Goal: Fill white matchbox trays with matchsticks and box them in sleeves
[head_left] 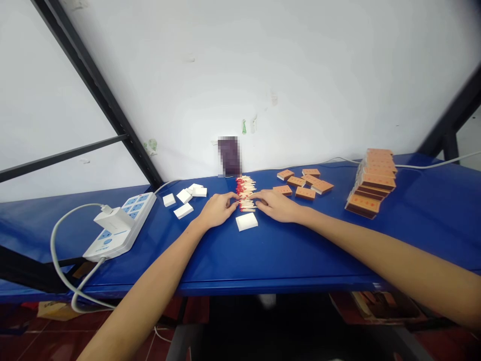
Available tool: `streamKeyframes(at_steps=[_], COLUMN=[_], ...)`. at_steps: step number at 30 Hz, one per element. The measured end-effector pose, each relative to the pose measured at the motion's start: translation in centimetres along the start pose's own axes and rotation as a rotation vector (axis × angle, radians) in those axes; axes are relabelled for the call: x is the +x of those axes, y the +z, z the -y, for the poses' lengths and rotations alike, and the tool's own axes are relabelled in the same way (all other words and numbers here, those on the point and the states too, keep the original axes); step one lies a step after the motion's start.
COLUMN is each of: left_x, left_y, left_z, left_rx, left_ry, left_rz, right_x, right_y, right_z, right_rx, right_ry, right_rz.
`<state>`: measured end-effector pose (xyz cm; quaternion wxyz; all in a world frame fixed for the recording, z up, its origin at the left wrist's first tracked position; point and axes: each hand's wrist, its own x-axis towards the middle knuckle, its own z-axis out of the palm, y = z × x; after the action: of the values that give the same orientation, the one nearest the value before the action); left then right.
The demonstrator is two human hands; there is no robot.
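Bare forearms (150,288) lead to matches (246,187), likely light, brittle, best pinched mid-stick; left hand (218,210) at their eight o'clock, right hand (277,206) at four; whether pinching, I can't tell.

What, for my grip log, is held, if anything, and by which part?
The left hand is at the red-headed side of the matches, right hand at their plain ends; whether either grips any cannot be told.

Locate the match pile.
In the head view, the match pile lies at centre on the blue table, between the left hand and right hand, beyond a white matchbox tray.
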<state>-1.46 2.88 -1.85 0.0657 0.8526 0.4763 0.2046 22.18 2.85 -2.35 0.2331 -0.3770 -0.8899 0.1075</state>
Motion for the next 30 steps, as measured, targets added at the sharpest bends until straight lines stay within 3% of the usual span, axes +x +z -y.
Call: streamKeyframes(at_steps=[10,18,30], left_x=[0.3,0.2,0.1], left_y=[0.2,0.3,0.3], left_z=[0.3,0.2,-0.1], left_rx=[0.025,-0.021,0.038], left_ry=[0.017,0.022,0.050], left_rz=[-0.081,-0.060,0.009], right_x=[0.9,1.2,1.4], right_y=[-0.1,-0.3,-0.3], right_z=[-0.3,-0.9,-1.7], right_rx=[0.000,-0.142,-0.106], right_ry=[0.092,0.225,0.189], right_rz=[-0.001,-0.051,-0.027])
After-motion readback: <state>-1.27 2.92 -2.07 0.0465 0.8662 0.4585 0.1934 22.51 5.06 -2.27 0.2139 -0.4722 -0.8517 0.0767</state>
